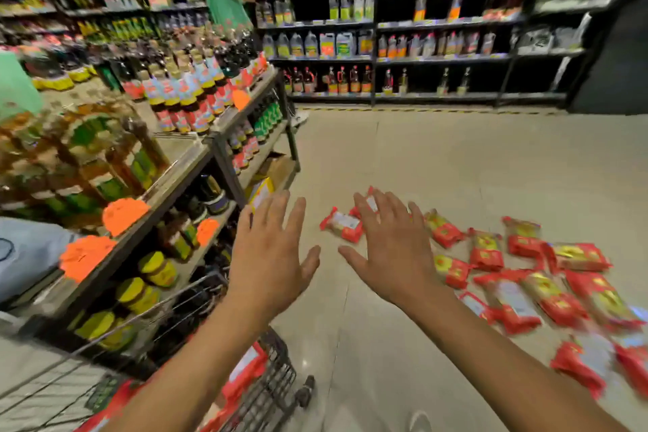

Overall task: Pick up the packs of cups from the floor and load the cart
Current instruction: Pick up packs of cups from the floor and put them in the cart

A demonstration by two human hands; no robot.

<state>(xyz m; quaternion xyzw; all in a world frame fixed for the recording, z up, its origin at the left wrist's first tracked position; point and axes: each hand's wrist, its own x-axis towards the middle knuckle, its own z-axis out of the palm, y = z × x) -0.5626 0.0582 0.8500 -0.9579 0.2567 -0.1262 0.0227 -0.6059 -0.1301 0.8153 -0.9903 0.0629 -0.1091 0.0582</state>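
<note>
Both hands are out in front of the person, palms down, fingers straight and spread, holding nothing. The left hand hangs over the strip of floor beside the shelf unit. The right hand hangs over the near left edge of the scatter of packs of cups.

Those red-wrapped packs lie flat on the floor, spread ahead of the person and away to the right, most of them well to the right of the right wrist. So the right hand is plainly the nearer one.

The closest single target looks to be the leftmost pack, apart from the main bunch and showing just past the right hand's forefinger, in the gap between the two hands. Its long axis runs roughly across the line of reach, tilted a little, so I'd judge that fingers coming straight down from above would close across its narrow width. Another pack peeks out from behind the right fingertips; how it lies I can't tell.

The cart stands at the lower left, under the left forearm, with red packs in the cart already. Anything lifted has to travel leftward and back toward the person to get there.
</note>
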